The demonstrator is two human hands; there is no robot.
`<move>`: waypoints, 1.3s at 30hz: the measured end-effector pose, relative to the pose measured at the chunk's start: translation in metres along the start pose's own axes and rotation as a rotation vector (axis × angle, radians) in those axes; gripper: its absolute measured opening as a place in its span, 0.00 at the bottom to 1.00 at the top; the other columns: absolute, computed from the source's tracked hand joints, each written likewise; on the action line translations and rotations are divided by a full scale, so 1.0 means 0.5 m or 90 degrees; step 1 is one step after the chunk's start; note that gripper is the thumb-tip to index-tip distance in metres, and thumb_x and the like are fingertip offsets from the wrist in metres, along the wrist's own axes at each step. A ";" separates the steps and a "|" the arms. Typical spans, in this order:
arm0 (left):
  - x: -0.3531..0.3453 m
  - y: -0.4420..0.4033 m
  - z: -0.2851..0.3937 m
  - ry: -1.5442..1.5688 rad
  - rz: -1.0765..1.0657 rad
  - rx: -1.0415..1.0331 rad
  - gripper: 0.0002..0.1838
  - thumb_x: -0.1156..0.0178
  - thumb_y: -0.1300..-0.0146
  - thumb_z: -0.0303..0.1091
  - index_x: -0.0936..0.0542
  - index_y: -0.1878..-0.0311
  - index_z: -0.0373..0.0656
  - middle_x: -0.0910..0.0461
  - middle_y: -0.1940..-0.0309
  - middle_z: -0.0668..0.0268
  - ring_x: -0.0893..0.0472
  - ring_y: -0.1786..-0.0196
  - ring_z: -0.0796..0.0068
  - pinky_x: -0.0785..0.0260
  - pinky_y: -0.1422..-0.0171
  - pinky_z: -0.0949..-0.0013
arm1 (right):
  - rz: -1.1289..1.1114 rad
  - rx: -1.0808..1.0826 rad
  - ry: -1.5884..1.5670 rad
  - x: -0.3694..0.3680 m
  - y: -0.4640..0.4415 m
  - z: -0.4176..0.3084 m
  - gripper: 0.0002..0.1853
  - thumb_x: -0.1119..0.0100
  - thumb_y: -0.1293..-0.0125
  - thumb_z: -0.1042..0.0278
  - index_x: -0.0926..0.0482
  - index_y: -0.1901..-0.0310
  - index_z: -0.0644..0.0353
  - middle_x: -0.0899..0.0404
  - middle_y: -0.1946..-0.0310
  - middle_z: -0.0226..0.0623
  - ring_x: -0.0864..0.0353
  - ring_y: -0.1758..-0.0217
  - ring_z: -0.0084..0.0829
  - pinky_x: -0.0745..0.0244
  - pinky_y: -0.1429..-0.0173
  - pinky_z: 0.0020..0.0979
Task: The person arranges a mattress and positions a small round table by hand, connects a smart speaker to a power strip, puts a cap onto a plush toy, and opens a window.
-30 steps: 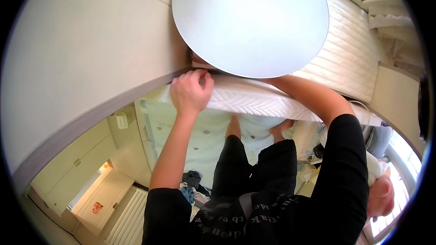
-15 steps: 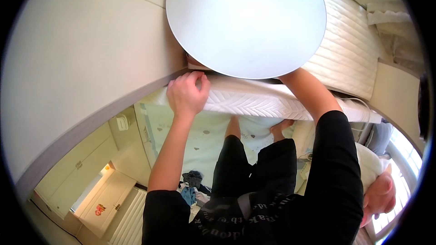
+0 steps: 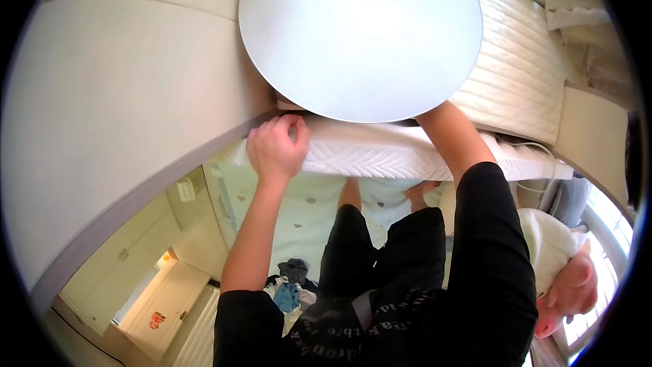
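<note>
white disc (image 3: 360, 34): 1 | visible hands (image 3: 277, 148): 1 | forearms (image 3: 255, 238): 2 | plush toy (image 3: 569, 291): 1 | clothes pile (image 3: 291, 289): 1

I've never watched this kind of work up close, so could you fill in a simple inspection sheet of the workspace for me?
Surface: white mattress with a patterned side; pale quilted pad behind it.
Job's things: large, pale round board above the bedding; what supports it is hidden.
Clutter: pile of clothes below; pink soft toy at the right.
Hands: left hand curled at the mattress edge, its grip unclear; right hand hidden under the board, forearm showing.
Cables: pale cable looping by the mattress's right end.
Surroundings: big pale panel at the left, bright window at the right.
</note>
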State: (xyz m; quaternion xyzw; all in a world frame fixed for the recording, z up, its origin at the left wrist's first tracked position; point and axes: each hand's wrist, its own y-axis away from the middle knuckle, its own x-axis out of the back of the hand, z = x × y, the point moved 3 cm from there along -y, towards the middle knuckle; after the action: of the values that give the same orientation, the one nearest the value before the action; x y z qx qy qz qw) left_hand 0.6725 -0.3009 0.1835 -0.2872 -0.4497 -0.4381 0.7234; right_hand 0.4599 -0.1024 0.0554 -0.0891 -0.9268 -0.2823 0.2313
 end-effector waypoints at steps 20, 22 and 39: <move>0.003 -0.206 -0.017 0.029 -0.078 -0.022 0.18 0.41 0.28 0.44 0.10 0.54 0.40 0.11 0.63 0.52 0.12 0.61 0.53 0.23 0.52 0.57 | 0.035 -0.144 0.075 0.158 0.367 -0.090 0.35 0.56 0.22 0.32 0.18 0.40 0.59 0.14 0.48 0.50 0.19 0.38 0.50 0.31 0.28 0.45; 0.040 -0.241 0.005 -0.052 -0.080 -0.048 0.17 0.43 0.25 0.40 0.12 0.55 0.36 0.10 0.64 0.54 0.11 0.60 0.63 0.22 0.51 0.62 | 0.251 -0.132 0.147 0.150 0.453 -0.093 0.28 0.46 0.25 0.39 0.19 0.39 0.55 0.17 0.43 0.43 0.21 0.35 0.43 0.35 0.24 0.47; -0.245 0.091 0.752 0.275 -0.635 -0.426 0.14 0.41 0.28 0.26 0.16 0.44 0.34 0.14 0.48 0.56 0.15 0.45 0.64 0.25 0.36 0.62 | 0.964 -0.632 -0.416 -0.503 0.808 0.231 0.31 0.34 0.34 0.65 0.28 0.30 0.61 0.28 0.31 0.51 0.29 0.28 0.53 0.33 0.24 0.46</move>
State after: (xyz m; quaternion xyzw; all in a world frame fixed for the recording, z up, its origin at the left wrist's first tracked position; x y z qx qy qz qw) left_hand 0.5373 0.0698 0.2339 -0.1592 -0.2120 -0.8870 0.3781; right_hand 0.7561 0.2871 0.0450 -0.8257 -0.4168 -0.3796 0.0182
